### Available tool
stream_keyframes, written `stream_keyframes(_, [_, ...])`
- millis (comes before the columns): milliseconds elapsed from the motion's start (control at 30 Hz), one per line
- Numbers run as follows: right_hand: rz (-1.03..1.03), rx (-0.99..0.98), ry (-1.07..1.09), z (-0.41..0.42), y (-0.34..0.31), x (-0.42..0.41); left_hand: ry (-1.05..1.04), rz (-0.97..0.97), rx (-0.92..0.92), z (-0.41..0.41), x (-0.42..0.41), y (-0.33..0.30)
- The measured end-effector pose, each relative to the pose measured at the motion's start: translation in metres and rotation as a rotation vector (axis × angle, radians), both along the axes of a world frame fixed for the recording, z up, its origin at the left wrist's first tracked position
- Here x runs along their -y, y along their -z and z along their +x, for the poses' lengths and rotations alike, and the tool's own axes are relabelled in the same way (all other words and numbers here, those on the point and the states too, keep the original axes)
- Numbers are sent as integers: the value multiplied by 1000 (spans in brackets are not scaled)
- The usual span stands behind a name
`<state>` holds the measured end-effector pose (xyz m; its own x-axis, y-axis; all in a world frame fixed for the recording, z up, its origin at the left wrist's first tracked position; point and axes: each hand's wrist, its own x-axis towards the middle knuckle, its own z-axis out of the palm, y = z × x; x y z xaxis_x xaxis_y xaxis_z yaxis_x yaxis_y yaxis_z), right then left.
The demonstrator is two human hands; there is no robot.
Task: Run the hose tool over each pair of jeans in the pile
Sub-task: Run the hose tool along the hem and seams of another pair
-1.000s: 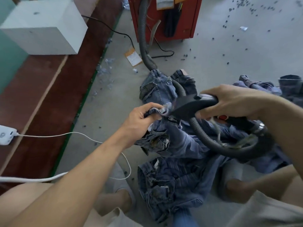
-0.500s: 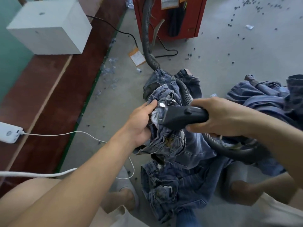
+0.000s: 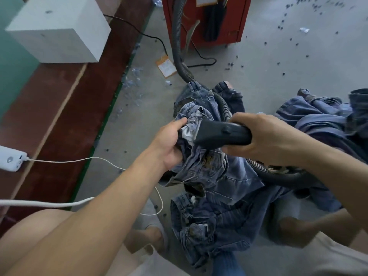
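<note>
**Head view: the hose tool applied to a bunched waistband held up from the pile.**

The left hand [image 3: 169, 140] pinches the gathered waistband of the jeans [image 3: 201, 166], lifting the pale pocket lining clear so that the nozzle can meet it. The right hand [image 3: 264, 138] is curled round the black hose tool [image 3: 221, 134], whose mouth touches the fabric just beside the left fingers. The ribbed hose [image 3: 179, 46] trails back across the denim to the red machine [image 3: 205, 18], probably left slack for free reach. More jeans lie on the floor [image 3: 278, 62]: one pair below [image 3: 211, 226], a heap to the right [image 3: 318, 116].
</note>
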<state>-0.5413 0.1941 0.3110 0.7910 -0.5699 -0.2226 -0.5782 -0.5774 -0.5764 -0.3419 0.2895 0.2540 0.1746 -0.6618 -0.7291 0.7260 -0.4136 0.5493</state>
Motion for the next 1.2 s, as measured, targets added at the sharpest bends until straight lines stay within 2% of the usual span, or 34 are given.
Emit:
stream_keyframes(167, [78, 88, 284, -2, -5, 9, -20, -28, -6, -2, -1, -4])
stream_keyframes(300, [293, 239, 515, 2, 1, -2, -24, -15, -50, -10, -1, -6])
stream_keyframes(433, [262, 251, 521, 18, 10, -17, 6, -12, -52, -24, 0, -8])
stream_keyframes(700, [422, 301, 588, 13, 16, 2, 6, -86, -55, -22, 0, -5])
stream_keyframes(733, [433, 323, 589, 10, 15, 5, 19, -75, 2, -20, 0, -6])
stream_keyframes(767, [446, 348, 588, 8, 12, 9, 60, -22, 176, -16, -1, -6])
stream_keyframes(800, [462, 369, 582, 5, 10, 14, 199, 50, 464, -9, -2, -5])
stream_keyframes(867, [500, 382, 549, 0, 5, 21, 734, 267, 1206, 7, -7, 2])
stream_keyframes(900, [519, 370, 525, -1, 3, 22, 893, 312, 1500, 12, -10, 8])
stream_keyframes(933, [537, 351, 498, -2, 2, 22, 934, 218, 1640, 11, -12, 10])
stream_keyframes(967, [553, 334, 471, -1, 1, 21, 916, 27, 1624, 6, -13, 10])
stream_keyframes(1033, [581, 320, 426, 0, 0, 17, 843, -291, 1339, 0, -12, 12])
stream_keyframes(1133, [594, 334, 414, 1, 0, 16, 840, -281, 961, -6, -10, 6])
stream_keyframes(1200, [587, 347, 418, 2, 1, 18, 876, -273, 814, -9, -11, 5])
